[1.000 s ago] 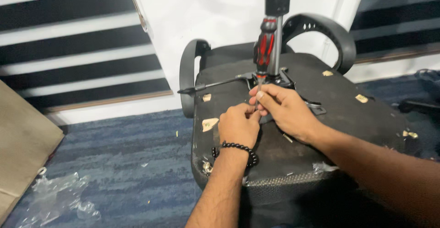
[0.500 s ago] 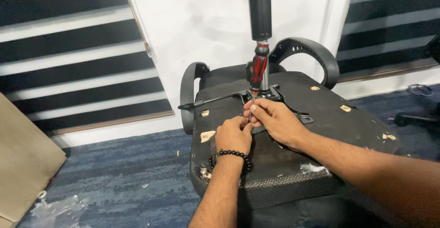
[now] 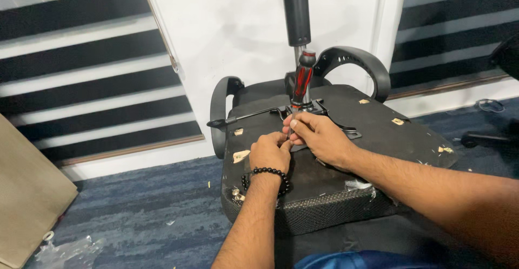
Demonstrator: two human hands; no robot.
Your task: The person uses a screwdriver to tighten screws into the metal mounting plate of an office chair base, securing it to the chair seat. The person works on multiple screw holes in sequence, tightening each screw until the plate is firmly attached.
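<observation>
An office chair lies upside down on the floor, the black underside of its seat facing up. A red and black screwdriver stands upright on the metal bracket at the seat's middle. My right hand has its fingers closed around the lower shaft of the screwdriver. Touching it from the near side is my left hand, which wears a black bead bracelet. Its fingertips are pinched at the foot of the shaft; what they pinch is hidden.
The chair's gas column rises behind the screwdriver. A thin lever sticks out left from the bracket. Two black armrests curve behind the seat. Cardboard and crumpled plastic lie left on blue carpet. White wall behind.
Both hands stay at the foot of the screwdriver with only small finger shifts. The view has tilted, so the seat sits lower in frame.
</observation>
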